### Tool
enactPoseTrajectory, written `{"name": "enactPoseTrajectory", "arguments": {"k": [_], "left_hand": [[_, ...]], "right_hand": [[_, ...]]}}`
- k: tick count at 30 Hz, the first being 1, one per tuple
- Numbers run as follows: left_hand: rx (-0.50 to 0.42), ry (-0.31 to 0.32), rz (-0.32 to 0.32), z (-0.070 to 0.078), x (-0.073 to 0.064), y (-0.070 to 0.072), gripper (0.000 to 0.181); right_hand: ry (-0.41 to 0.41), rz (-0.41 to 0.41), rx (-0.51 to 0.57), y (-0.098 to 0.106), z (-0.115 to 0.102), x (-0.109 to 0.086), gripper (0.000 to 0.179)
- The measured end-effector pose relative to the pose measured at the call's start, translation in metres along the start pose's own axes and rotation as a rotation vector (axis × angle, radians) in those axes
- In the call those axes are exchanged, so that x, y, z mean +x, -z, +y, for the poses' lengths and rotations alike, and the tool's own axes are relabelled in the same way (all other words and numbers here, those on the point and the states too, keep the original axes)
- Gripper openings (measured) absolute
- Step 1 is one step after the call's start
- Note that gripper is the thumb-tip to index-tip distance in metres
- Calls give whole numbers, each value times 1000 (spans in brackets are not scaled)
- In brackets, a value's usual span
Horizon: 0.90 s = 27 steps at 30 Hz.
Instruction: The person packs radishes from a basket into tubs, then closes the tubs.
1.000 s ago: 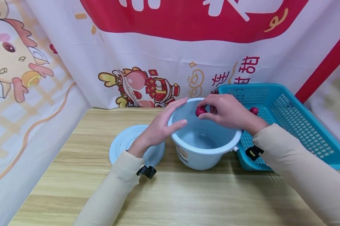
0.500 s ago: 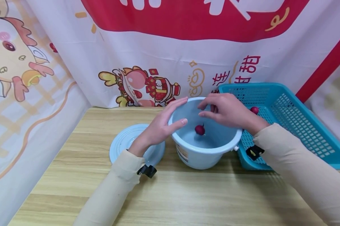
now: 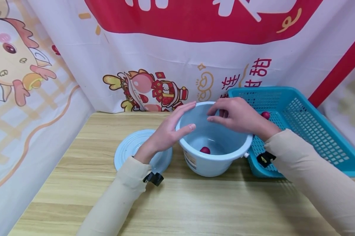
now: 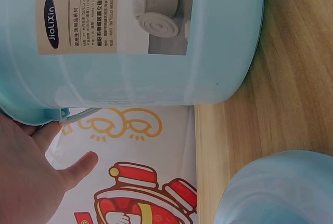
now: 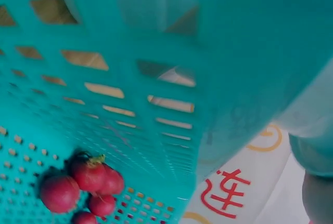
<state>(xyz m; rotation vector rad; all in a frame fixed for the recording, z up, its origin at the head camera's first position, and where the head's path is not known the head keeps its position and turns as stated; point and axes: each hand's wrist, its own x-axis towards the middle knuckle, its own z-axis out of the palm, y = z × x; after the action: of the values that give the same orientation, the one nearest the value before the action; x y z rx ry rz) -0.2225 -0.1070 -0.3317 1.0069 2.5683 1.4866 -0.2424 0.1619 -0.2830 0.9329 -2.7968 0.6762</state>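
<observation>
One round red radish (image 3: pixel 205 150) lies in the light-blue plastic bucket (image 3: pixel 211 167) at frame centre; with the right hand (image 3: pixel 234 114) released and left hand (image 3: pixel 167 130) straight-fingered against the bucket, loading appears underway, likely requiring next a reach into the perforated teal plastic basket (image 3: pixel 319 134), right.

My plain cream sleeves (image 3: pixel 118 196) reach over a pale wood-grain table (image 3: pixel 195 206). I see a light blue bucket (image 3: pixel 214 165) bearing a beige label (image 4: pixel 78 31), a ringed light blue lid (image 3: pixel 122 152), a turquoise basket (image 3: pixel 322 131) patterned with holes, deep red radishes (image 5: pixel 60 194), and white cloth (image 3: pixel 165 54) printed red and yellow.
</observation>
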Motion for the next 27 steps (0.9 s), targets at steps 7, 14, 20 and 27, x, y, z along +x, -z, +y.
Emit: {"name": "enactPoseTrajectory", "arguments": {"k": [7,14,20,27], "left_hand": [[-3,-7,11,0,-3,3,73],[-8,-30,1,0,2,-3,73],[6,-4,5,1,0,-1,73],[-1,-3,3,2,0,-1,73]], "right_hand": [[-22,5,248,1,15,0,30],[-124,50,423,5,29,-11,29],[-201,87,625,5,45,-15,36],[-254,168,1135,11,74,-21,33]]}}
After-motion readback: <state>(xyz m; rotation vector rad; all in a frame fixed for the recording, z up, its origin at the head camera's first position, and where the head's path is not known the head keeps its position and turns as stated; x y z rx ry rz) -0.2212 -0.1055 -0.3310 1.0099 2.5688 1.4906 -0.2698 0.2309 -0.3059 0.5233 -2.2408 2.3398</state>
